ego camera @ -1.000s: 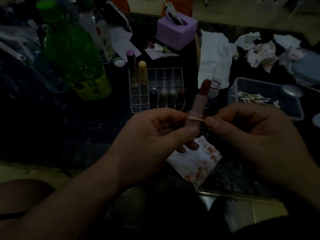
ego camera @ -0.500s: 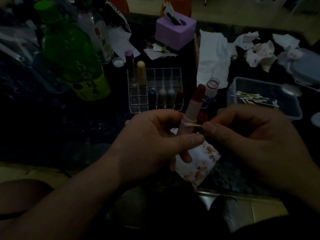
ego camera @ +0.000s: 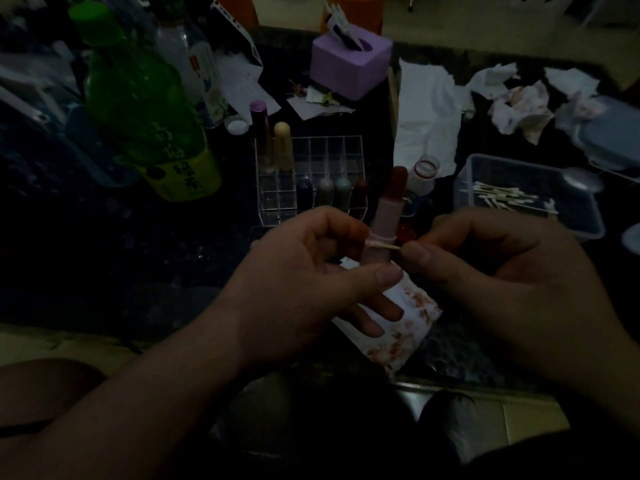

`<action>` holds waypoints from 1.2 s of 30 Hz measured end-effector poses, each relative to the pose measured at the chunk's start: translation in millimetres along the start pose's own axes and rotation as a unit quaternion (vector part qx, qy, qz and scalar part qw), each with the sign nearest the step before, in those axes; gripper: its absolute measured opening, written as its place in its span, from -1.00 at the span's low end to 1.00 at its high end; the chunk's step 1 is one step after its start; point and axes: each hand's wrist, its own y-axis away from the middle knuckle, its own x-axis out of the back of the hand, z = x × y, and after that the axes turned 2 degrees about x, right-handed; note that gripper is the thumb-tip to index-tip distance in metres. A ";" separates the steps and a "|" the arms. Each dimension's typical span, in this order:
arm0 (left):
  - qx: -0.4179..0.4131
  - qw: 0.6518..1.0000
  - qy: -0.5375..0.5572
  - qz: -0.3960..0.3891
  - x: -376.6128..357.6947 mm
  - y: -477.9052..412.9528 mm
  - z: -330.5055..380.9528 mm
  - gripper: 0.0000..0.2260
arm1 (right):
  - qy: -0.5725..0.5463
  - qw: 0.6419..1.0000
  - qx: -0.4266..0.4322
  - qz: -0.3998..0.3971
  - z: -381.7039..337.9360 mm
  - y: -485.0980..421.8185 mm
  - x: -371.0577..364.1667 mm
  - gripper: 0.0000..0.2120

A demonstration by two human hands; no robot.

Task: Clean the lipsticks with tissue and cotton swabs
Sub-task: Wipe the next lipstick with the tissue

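My left hand point(ego camera: 304, 278) grips a pink lipstick tube point(ego camera: 384, 216) upright, its dark red stick raised. My right hand point(ego camera: 502, 271) pinches a cotton swab point(ego camera: 382, 244) whose tip lies against the tube's collar ring. A stained tissue point(ego camera: 401, 327) lies on the dark table under my left fingers. Behind stands a clear lipstick organiser point(ego camera: 311, 174) with several capped lipsticks in its slots. A clear box of cotton swabs point(ego camera: 512, 199) sits to the right.
A green bottle point(ego camera: 138, 98) and a clear bottle point(ego camera: 194, 57) stand at the left. A purple tissue box point(ego camera: 349, 60) is at the back. A flat white tissue point(ego camera: 426, 116) and crumpled stained tissues point(ego camera: 519, 105) lie at the right. A small clear cap point(ego camera: 424, 171) stands behind the lipstick.
The lipstick has tilted and shifted slightly in my left hand. The swab tip has slid leftward along the tube's collar.
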 end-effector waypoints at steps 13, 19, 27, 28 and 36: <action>0.003 0.999 0.006 -0.048 0.0 2.4 2.3 -0.72 | 0.023 0.999 0.012 0.029 -2.2 0.9 6.6 -0.87; -0.021 0.999 -0.042 -0.005 -1.4 4.3 2.4 -0.77 | 0.005 1.000 0.014 0.016 -2.9 1.6 2.3 -0.91; -0.006 0.999 -0.051 -0.015 -0.6 3.2 3.7 -0.71 | -0.054 0.998 -0.011 0.009 -1.1 0.7 3.8 -0.94; -0.003 0.998 -0.059 -0.018 -0.2 3.1 3.2 -0.73 | -0.055 0.998 -0.013 0.009 -0.7 0.7 4.1 -0.94; 0.005 0.993 -0.113 0.020 0.0 4.9 4.4 -0.73 | -0.064 0.998 -0.022 -0.006 1.5 0.3 0.3 -0.95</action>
